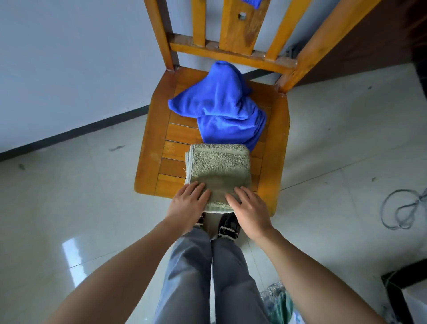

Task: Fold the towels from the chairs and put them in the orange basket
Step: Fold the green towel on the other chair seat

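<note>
both hands are flat with fingers straight, nothing gripped. left hand (188, 203) and right hand (249, 210) press side by side on the near edge of the green towel (219, 168). it lies folded into a neat block right under the fingertips, at the front of the chair (151, 143) seat.

looks to me like the smoothing bit at the end of a fold. to do it well, press from the middle out toward the corners so the layers sit flush (the edge by the left hand looks a bit stepped). then slide a palm under each side and lift it as one stack so it doesn't flop open on the way to the basket.

just past the fingertips, touching the green one's far edge, sits the blue towel (219, 108), all crumpled and not folded yet. further out, a blue scrap (250, 2) shows at the top of the chair back. can't tell if it's another towel.

count:
- two hands
- one chair
- one folded green towel
- one crumpled blue towel
- one blue scrap
- zero orange baskets in view

a grey cable (402, 208) lies on the floor, well off to the right of the right hand.
</note>
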A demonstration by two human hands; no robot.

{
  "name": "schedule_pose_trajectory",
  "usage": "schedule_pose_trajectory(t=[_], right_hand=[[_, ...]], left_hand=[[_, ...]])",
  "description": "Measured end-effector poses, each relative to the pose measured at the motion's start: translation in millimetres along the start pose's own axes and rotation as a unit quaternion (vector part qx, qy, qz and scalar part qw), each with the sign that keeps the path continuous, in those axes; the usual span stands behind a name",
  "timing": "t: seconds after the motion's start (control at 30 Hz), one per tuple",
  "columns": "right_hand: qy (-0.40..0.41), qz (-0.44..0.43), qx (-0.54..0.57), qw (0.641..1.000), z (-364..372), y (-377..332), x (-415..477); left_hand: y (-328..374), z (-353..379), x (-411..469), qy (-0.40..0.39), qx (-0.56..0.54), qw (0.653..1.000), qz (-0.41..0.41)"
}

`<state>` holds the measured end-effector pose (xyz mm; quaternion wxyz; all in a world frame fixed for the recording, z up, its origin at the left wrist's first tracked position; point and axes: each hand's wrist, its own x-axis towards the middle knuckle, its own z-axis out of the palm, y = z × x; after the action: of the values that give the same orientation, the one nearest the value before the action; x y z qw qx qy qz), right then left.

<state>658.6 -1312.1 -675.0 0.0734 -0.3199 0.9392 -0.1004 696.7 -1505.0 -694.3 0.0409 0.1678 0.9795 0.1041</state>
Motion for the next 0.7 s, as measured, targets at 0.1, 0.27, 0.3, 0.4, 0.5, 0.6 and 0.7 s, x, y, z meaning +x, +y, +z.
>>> schedule_pose_trajectory(t=[0.1, 0.27, 0.3, 0.4, 0.5, 0.6, 0.7], right_hand=[[0.036, -0.024, -0.001, 0.999, -42.9, -7.5, 6.5], [0.091, -0.069, -0.03, 0.993, -127.6, -22.0, 16.6], [0.096, -0.074, -0.04, 0.992, -147.0, -26.8, 19.7], [0.135, -0.103, -0.071, 0.983, -197.2, -36.5, 26.9], [0.185, -0.144, -0.114, 0.965, -248.9, -41.8, 36.3], [0.23, -0.182, -0.145, 0.945, -295.8, -41.2, 57.2], [0.268, -0.193, -0.168, 0.929, -338.1, -43.2, 84.1]], left_hand=[[3.7, -46.1, 1.9, 0.011, -0.023, 1.0, -0.014], [10.4, -127.1, 5.6, 0.057, -0.045, 0.997, -0.024], [12.6, -148.0, 7.0, 0.066, -0.047, 0.996, -0.03], [16.6, -199.7, 10.8, 0.096, -0.039, 0.994, -0.033], [15.8, -244.9, 16.3, 0.131, -0.022, 0.991, -0.013], [6.9, -290.6, 31.2, 0.17, 0.0, 0.986, 0.001], [-5.2, -338.4, 48.9, 0.234, 0.04, 0.971, 0.015]])
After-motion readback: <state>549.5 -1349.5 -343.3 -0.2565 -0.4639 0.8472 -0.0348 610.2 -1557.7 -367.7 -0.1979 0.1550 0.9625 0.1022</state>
